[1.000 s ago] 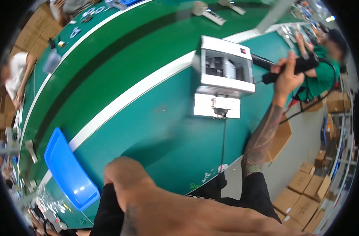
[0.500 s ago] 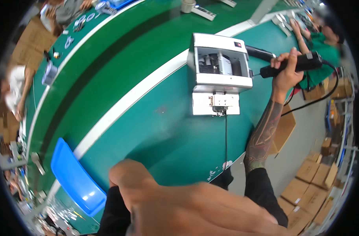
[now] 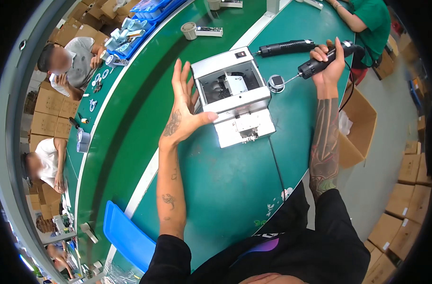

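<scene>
A silver box-shaped screw feeder [image 3: 244,102] with a dark hollow and a switch on top stands on the green table, tilted slightly. My left hand [image 3: 183,111] is at its left side, fingers stretched and spread, the thumb at its front edge. In my right hand [image 3: 328,64] is a black electric screwdriver [image 3: 311,69], its long thin bit pointing left. The bit's tip is close to a small round piece with a dark square top [image 3: 276,81], beside the feeder's right wall; whether they touch I cannot tell. Behind lies a second black electric screwdriver [image 3: 287,47].
A blue tray [image 3: 126,236] lies at the left near the table edge. Past the white strip runs a green belt carrying grey parts [image 3: 190,31]. An open cardboard box [image 3: 360,125] stands at the right. Co-workers sit across the belt and at the far right.
My left hand has come up from the near foreground to the feeder's left side. The view has shifted. The right hand still holds the electric screwdriver, and the round piece now shows near its tip.
</scene>
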A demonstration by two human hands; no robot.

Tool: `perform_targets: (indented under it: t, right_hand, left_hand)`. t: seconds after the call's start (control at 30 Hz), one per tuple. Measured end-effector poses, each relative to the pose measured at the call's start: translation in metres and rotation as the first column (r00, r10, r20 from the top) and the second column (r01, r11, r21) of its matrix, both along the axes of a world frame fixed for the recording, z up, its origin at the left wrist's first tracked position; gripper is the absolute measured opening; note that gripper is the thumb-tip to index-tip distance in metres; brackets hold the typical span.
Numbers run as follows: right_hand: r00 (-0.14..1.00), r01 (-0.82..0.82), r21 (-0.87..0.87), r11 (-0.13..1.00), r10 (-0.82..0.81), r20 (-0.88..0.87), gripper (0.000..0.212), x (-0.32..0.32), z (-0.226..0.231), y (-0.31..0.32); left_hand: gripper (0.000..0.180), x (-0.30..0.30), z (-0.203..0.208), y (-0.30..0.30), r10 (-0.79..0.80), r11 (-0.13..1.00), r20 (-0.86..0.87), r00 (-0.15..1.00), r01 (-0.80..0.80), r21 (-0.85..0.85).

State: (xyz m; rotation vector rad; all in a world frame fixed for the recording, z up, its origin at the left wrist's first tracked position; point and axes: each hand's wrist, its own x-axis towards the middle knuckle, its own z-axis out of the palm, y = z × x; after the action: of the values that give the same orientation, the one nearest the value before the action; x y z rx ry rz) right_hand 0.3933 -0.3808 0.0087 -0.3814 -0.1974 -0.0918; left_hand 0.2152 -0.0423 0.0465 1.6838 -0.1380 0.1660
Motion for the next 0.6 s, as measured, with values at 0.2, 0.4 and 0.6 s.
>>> perform_targets:
  t: [0.2,0.4,0.6]
  right_hand:
    - [0.989,-0.123,0.204,0.971,0.137,-0.059,0.032,0.011,-0.02,-0.008]
    - [0.985,-0.145,0.273,0.951,0.164,-0.048,0.046,0.012,-0.027,-0.01]
    - [0.979,-0.097,0.355,0.93,0.154,-0.137,0.047,0.018,-0.041,-0.03]
  left_hand:
    - [0.099,0.02,0.001,0.018,-0.155,0.948,-0.097,0.983,0.12,-0.296]
    - [0.073,0.142,-0.043,0.093,0.164,0.906,-0.002,0.986,-0.15,0.396]
    - [0.099,0.263,-0.063,0.119,0.161,0.446,0.372,0.914,-0.404,0.799]
